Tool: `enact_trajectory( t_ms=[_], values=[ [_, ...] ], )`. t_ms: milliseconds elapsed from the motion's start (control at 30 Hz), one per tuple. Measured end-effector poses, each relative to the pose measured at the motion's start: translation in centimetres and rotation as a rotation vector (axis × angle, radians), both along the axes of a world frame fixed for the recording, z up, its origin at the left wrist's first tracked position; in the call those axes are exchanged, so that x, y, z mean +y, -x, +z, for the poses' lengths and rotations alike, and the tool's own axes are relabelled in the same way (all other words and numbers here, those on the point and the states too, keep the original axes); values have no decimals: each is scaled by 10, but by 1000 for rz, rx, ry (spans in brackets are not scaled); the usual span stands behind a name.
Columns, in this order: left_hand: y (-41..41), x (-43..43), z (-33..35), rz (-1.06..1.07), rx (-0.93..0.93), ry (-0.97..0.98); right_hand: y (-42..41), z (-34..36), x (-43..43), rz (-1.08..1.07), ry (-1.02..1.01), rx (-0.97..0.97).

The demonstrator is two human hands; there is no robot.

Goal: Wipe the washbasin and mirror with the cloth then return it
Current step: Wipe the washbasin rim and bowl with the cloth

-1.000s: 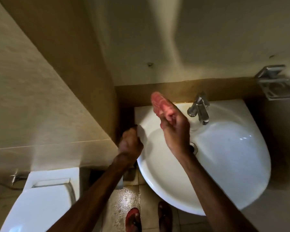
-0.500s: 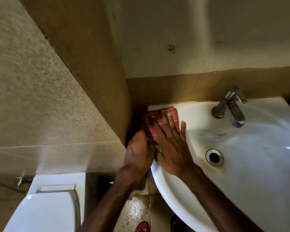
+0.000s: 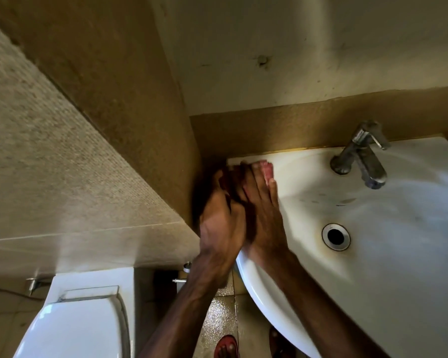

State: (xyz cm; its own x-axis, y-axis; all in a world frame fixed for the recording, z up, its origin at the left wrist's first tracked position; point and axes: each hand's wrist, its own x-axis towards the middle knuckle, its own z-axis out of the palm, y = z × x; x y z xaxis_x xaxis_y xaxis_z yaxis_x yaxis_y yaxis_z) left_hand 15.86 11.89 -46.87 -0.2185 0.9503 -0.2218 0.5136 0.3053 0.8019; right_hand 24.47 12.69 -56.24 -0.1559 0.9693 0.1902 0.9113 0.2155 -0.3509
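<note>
Cloth (image 3: 267, 168): red, on the back-left corner of the washbasin (image 3: 398, 267), right by the wall. Your hands cover most of it; only the far edge shows.
Right hand (image 3: 265, 220): flat on the cloth, fingers (image 3: 258, 184) straight and close together, pressing it onto the rim.
Left hand (image 3: 219, 220): just beside your right hand and touching it, at the basin's left edge against the wall. With the blur and shadow, I can't tell whether its fingers are curled on the cloth or lying flat.
Tap (image 3: 360, 156): chrome, on the back rim, well to the right of the cloth.
Drain (image 3: 336, 236): in the bowl, near your right forearm, with a brownish ring around it.
Toilet (image 3: 83, 324): white, lower left.
Floor (image 3: 219, 321): glossy tiles under the basin, with your red sandal (image 3: 225, 347) at the bottom edge.
</note>
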Motion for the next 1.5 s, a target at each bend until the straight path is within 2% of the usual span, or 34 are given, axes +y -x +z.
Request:
enact_trajectory(
  t_ms=[67,133,333,433,567,700,833,933,1100,1167,1267,1433,1500],
  values=[
    [2,-1,-3,-19,-8,9,1,-3,-19,24,9,69],
    [3,-1,-6,-24,-13,1,1,-7,-21,23,13,56],
    [-2,7,-13,-14,-29,-51,5,1,31,-165,12,-21],
    [0,7,-13,-36,-24,-51,8,0,20,-229,21,-25],
    [0,8,-13,-98,-36,-31,3,-4,-24,-124,2,41],
    [-6,14,-16,-101,14,-20,-27,-11,-1,-117,44,-11],
    [-13,18,-17,-126,93,-23,-46,-12,30,-258,22,-76],
    [-19,21,-18,-180,157,-35,-29,-9,22,-338,18,-26],
    [-11,26,-28,-255,280,-18,-15,-26,-7,-190,-136,117],
    [-8,27,-31,-261,287,-33,-34,-26,-2,-123,-156,129],
    [-6,29,-30,-254,315,-16,-69,-13,22,-154,-141,98],
    [0,33,-29,-212,200,-21,-70,-6,33,-314,-93,96],
    [3,33,-30,-160,127,-49,-42,-10,23,-257,-111,142]
  ],
)
